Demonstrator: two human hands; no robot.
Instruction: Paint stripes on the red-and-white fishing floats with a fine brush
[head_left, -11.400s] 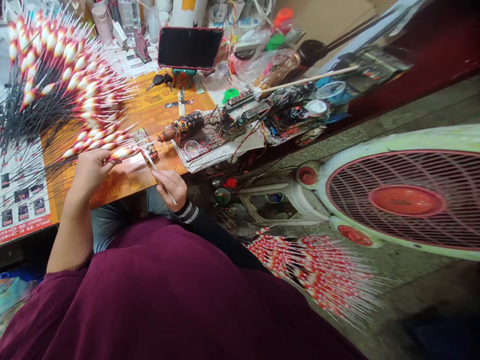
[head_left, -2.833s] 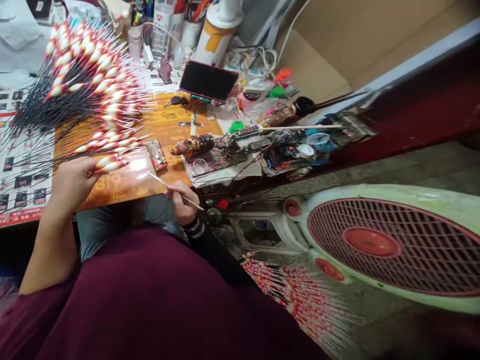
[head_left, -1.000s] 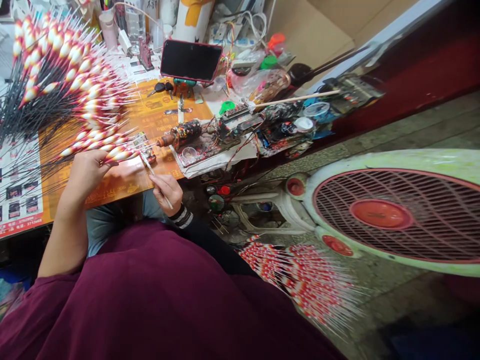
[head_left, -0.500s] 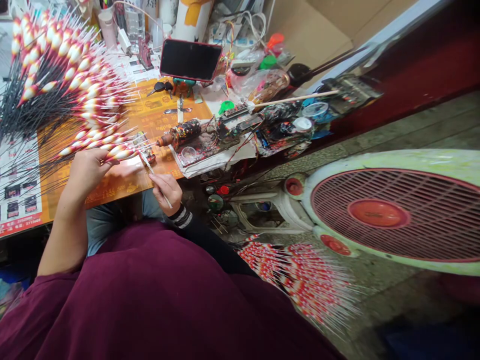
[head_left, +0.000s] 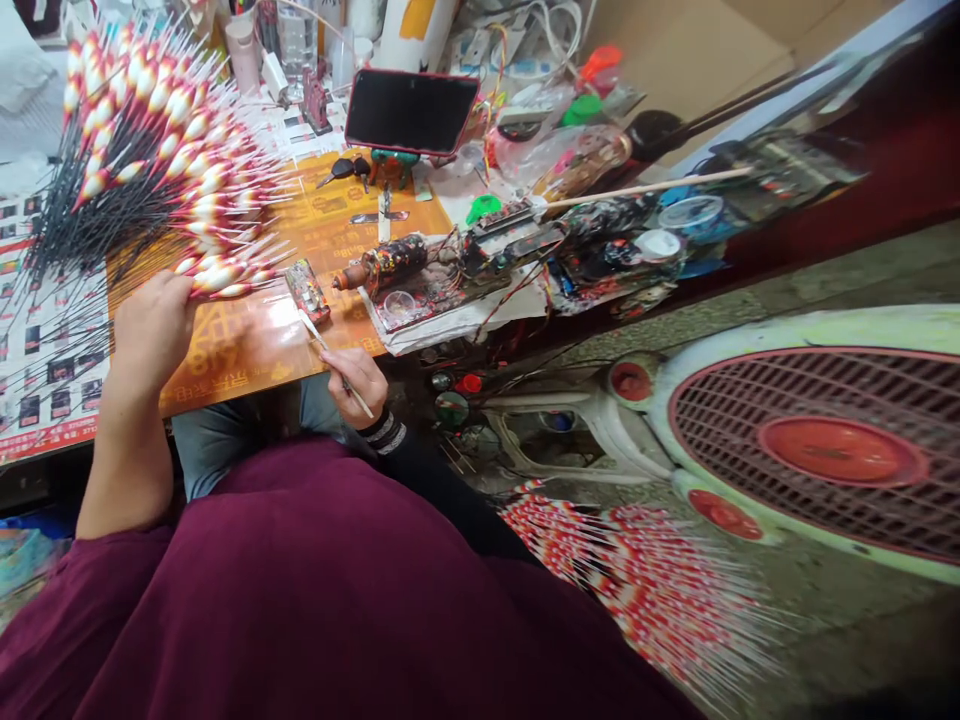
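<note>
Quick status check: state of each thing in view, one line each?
left hand, closed around painted fishing floats
right hand, pinching thin brush
phone, screen dark, propped upright on stand
electric fan, cannot tell if running
floor floats, lying in a heap

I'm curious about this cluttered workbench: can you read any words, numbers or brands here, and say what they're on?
Orange printed mat: large characters and numerals, too blurred to read.
Printed leaflet sheets: small print, too small to read.
Nothing can be quoted with certainty.
</note>
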